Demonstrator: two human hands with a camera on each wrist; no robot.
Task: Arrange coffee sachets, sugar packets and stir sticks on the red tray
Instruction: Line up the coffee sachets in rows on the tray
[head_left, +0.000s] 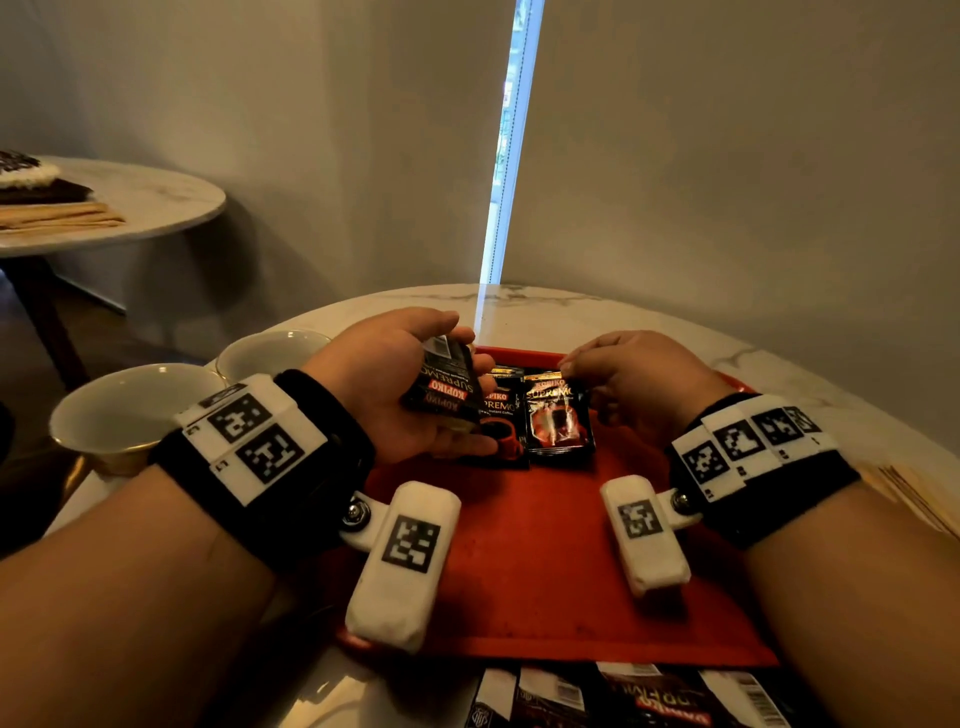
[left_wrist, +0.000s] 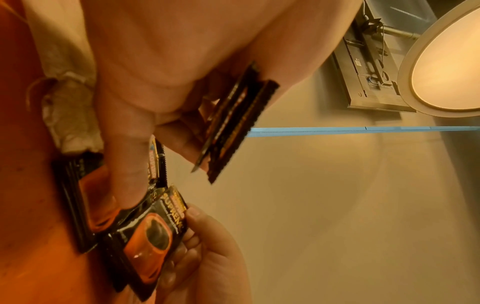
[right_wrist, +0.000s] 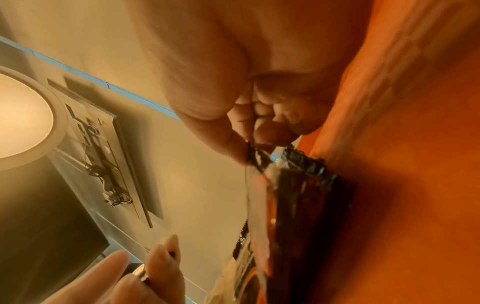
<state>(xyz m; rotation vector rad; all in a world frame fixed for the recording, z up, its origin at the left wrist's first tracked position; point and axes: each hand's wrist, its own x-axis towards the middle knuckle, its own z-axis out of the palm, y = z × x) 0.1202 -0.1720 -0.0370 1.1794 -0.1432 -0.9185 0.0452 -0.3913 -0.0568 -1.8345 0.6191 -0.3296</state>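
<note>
Left hand palm-up over the far-left part of the red tray, fingers and thumb curled round a small stack of black Kopiko sachets; how many are in the stack is hard to tell, the left wrist view shows at least two edges, blurred. Right hand over the far-right of the tray, thumb and forefinger pinching the top edge of one sachet that lies on the tray; its other fingers are curled under and mostly hidden. Just left of that one, a second sachet lies on the tray, partly covered by the left hand and its stack. Sachets are black and glossy with a red cup picture and "SUPREMO" lettering. Right wrist view is smeared, only the pinch and a sachet edge are readable. More sachets lie on the marble table at the near edge, cut off by the frame. Two white cups stand left of the tray, the nearer partly hidden behind the left wristband. Thin wooden sticks at far right, mostly behind the right arm. No sugar packets that I can make out.
</note>
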